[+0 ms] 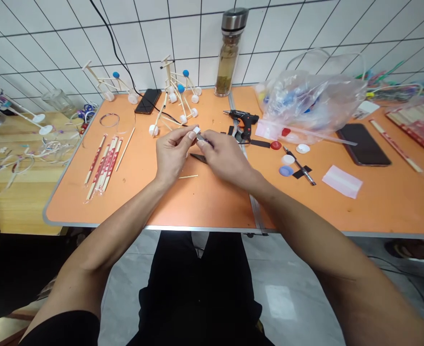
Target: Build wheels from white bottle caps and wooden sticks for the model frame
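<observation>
Above the orange table, my two hands meet near its middle. My left hand [172,153] pinches a small white piece [196,130] between thumb and fingertips. Closed around a small metal tool [200,138], my right hand [223,153] brings it up against the white piece; the fingers hide most of the tool, so its kind is unclear. A dark pointed object [198,157] shows under the right hand, and I cannot tell whether it is held or lying there. A short thin stick [188,176] lies just below the hands.
Stick frames with white wheels [154,130] stand behind my hands. A black glue gun [246,122], bottle caps [286,170] and a pen-like tool [300,166] lie to the right. Wrapped chopsticks [104,166] are at left. A glass bottle [230,53] stands by the wall.
</observation>
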### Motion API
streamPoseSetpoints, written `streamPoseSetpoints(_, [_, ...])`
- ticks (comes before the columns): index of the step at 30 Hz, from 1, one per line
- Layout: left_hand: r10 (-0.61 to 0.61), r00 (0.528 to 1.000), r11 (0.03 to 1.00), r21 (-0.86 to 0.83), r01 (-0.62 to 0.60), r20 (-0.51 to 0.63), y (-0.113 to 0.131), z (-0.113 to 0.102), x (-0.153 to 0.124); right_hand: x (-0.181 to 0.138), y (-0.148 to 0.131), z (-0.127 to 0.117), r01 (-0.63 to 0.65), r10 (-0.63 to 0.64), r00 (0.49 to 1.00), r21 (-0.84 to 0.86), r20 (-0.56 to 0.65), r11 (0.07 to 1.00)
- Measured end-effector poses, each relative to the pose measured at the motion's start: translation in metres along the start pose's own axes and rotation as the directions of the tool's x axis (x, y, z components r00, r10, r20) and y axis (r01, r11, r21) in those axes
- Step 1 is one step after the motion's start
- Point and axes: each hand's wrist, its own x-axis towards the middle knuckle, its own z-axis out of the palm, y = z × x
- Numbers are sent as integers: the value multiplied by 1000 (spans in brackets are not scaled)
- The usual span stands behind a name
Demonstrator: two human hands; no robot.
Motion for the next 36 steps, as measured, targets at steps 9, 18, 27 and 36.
streamPoseSetpoints(9, [72, 994, 997, 26, -74, 81, 15, -6, 12, 8, 6, -5, -67, -6, 991, 537, 133, 841])
streamPoseSetpoints(18, [0, 999, 995, 99, -5, 51, 14, -9, 17, 4, 7, 6, 43, -146, 980, -566, -138, 823])
streamPoseSetpoints(27, [196, 973, 973, 101, -209, 126, -1, -14, 16, 3, 3, 3, 94, -120, 989, -253, -90, 963])
streamPoseSetpoints(36, [204, 959, 969, 98, -226, 198, -4, -11, 15, 11, 14, -3, 81, -80, 997, 191, -14, 978])
